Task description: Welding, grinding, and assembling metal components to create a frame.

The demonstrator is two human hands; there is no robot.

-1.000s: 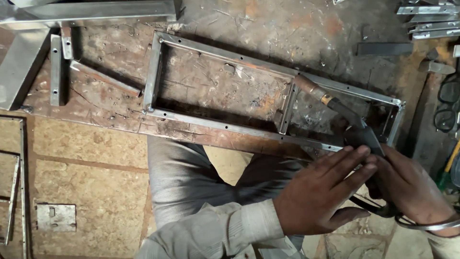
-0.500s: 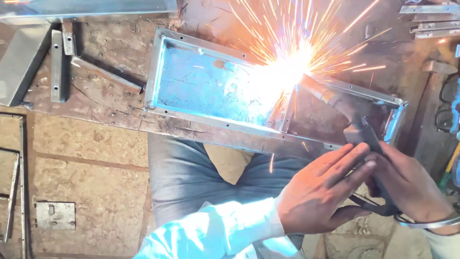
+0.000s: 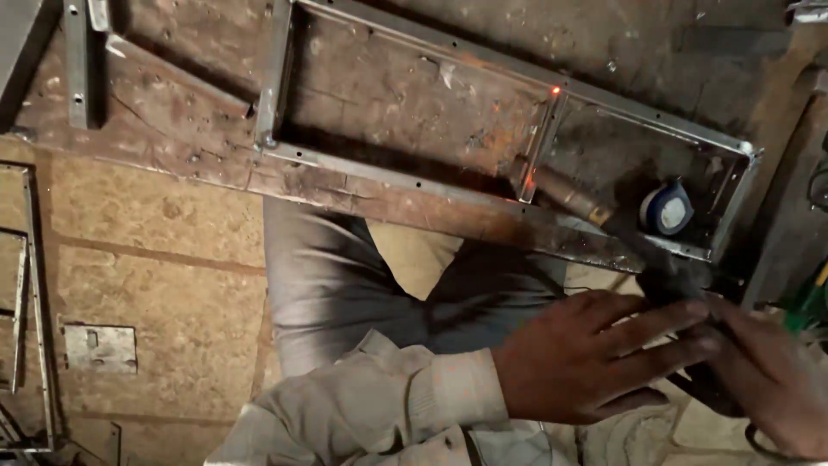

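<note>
A long rectangular metal frame [image 3: 388, 168] with a cross bar lies on a rusty steel bench. A small orange glow [image 3: 555, 90] marks the top of the cross bar. The welding torch [image 3: 561, 192] points its nozzle at the bar's lower end, and its black handle runs down to the right. My right hand [image 3: 768, 380] is wrapped round that handle. My left hand [image 3: 595, 358] lies flat over the right one and the handle, fingers stretched out. A blue and white tape measure [image 3: 666, 209] sits inside the frame's right cell.
Loose metal strips [image 3: 78, 60] lie on the bench at the upper left. My grey trouser leg [image 3: 345, 276] is under the bench edge. More frames [image 3: 26, 302] and a small metal plate [image 3: 100, 348] rest on the stone floor at the left.
The arc and its shower of sparks have stopped; only a small glow remains. The torch tip has moved from the cross bar's top down to its lower end, and the view has moved closer.
</note>
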